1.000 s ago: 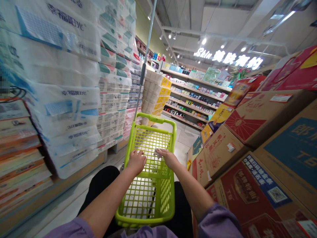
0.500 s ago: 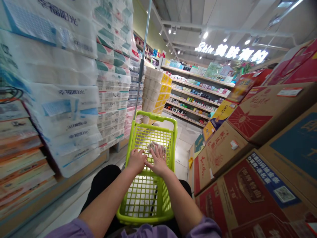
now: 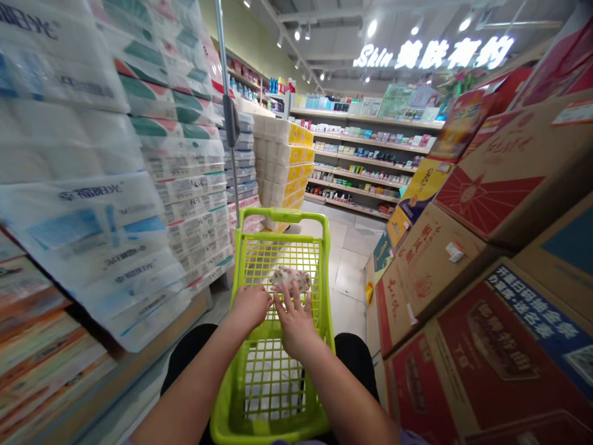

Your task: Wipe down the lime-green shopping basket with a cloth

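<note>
Inspector: Where is the cloth found?

Recorder: The spotted cloth (image 3: pixel 290 275) is found crumpled on the upper grid of the green basket (image 3: pixel 327 266), below the far handle (image 3: pixel 287 215). It is placed beyond both hands.

Inspector: How is its long axis laid?

Recorder: Crosswise, from the basket's left toward its right, roughly parallel to the handle. Its near long edge is turned to the hands.

Inspector: Which hand is nearer?

Recorder: The right hand (image 3: pixel 296 321). Its fingers are spread and pointed away from the body, and the near edge is overlapped by the fingertips. The cloth appears to be touched there, though the pressure cannot be judged. No grip is seen: nothing is enclosed by the fingers.

Inspector: And the left hand?

Recorder: The left hand (image 3: pixel 252 307) is held palm down over the left part of the grid, with its fingers bent. Whether anything is gripped cannot be told, as the palm is hidden. The cloth is offset forward and to the right of it, and no contact between them is made out.

Inspector: Which relation is judged decisive?

Recorder: That of the right fingertips to the near edge: the cloth is met broadside, not by an end.
</note>
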Action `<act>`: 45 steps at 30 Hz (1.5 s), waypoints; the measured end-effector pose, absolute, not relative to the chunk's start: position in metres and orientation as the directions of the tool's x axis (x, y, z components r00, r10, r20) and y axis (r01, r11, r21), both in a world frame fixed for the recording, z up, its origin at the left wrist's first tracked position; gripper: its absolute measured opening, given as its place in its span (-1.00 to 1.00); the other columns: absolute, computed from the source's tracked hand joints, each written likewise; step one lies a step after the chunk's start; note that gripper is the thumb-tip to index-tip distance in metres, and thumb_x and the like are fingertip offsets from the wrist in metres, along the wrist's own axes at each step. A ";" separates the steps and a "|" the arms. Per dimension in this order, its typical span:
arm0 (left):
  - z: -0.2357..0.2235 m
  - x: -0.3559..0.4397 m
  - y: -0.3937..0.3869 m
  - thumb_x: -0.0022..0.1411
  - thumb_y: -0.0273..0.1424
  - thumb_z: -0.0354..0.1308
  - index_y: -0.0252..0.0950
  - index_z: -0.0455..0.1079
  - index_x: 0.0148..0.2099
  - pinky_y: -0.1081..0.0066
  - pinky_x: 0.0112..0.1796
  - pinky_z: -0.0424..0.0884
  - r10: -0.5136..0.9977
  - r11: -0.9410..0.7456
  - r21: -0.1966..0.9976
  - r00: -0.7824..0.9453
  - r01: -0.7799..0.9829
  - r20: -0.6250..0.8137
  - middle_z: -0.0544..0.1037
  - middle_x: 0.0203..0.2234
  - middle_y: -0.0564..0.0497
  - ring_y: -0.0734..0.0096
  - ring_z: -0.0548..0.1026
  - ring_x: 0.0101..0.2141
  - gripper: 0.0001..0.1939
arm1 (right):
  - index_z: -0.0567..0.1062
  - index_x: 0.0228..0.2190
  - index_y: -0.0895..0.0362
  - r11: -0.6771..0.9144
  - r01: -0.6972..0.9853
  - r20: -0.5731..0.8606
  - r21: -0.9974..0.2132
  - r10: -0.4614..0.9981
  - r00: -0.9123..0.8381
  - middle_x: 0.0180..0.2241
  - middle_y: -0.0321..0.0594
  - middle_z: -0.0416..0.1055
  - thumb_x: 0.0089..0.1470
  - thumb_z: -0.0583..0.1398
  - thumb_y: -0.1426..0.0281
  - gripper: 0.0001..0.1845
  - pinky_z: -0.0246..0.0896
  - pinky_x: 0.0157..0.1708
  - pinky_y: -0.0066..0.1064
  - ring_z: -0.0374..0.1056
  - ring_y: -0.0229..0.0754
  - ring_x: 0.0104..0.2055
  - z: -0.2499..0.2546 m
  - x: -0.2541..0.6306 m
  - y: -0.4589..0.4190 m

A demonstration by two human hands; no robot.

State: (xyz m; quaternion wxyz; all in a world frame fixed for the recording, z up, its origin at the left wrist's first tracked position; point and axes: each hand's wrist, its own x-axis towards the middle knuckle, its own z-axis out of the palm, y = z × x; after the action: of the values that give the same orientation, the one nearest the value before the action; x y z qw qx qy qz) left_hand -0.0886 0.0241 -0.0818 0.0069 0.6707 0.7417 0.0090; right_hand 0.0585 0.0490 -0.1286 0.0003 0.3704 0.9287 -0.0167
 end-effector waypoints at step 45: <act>-0.113 -0.085 0.041 0.23 -0.54 -0.08 -0.10 0.25 0.17 0.17 0.05 0.29 0.953 -0.045 0.105 0.011 0.993 0.301 0.36 0.13 0.00 0.23 0.27 0.13 -0.51 | -0.11 0.30 0.10 0.596 0.803 -0.011 -0.012 0.803 -0.596 0.35 -0.02 -0.38 0.05 0.08 0.56 -0.16 -0.34 0.18 0.31 -0.46 0.25 0.36 -0.132 0.077 0.049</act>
State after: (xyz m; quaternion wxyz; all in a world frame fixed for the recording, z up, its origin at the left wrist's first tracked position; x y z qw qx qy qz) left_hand -0.0850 0.0406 -0.1131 -0.0682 0.7078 0.6877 0.1465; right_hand 0.0774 0.0492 -0.1317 0.0024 0.4495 0.8932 -0.0077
